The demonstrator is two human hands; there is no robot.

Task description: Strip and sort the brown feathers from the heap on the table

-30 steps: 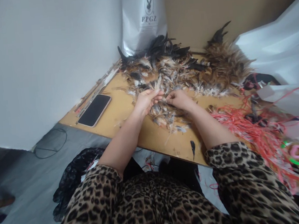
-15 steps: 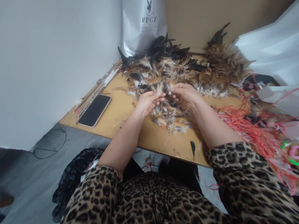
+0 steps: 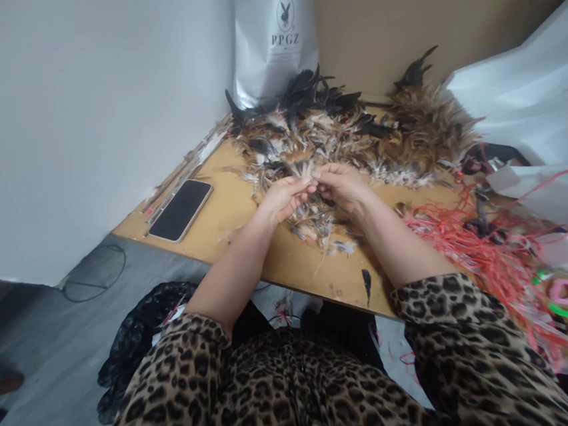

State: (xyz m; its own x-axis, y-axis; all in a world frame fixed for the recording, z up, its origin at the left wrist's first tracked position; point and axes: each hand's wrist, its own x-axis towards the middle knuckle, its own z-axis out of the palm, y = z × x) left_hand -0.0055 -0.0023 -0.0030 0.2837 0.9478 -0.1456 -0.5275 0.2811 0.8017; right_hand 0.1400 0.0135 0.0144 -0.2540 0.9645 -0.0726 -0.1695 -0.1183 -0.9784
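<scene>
Just in front of a wide pile of brown, white and black feathers, my two hands meet with their fingertips together. My left hand is closed in a pinch on a small fan of feathers, whose brown and pale tips point away from me. The pinched fingers of my right hand touch the base of that same fan from the right. Which feathers lie in which hand is too small to separate. Loose short feathers lie on the table beneath my hands.
A phone lies left on the wooden table. Behind the pile stands a silver bag. On the right are tangled red strings, a brown feather bundle and white bags. A black plastic bag sits below.
My right hand has moved left until its fingertips meet those of my left hand. The feathers between them now show as one spread fan.
</scene>
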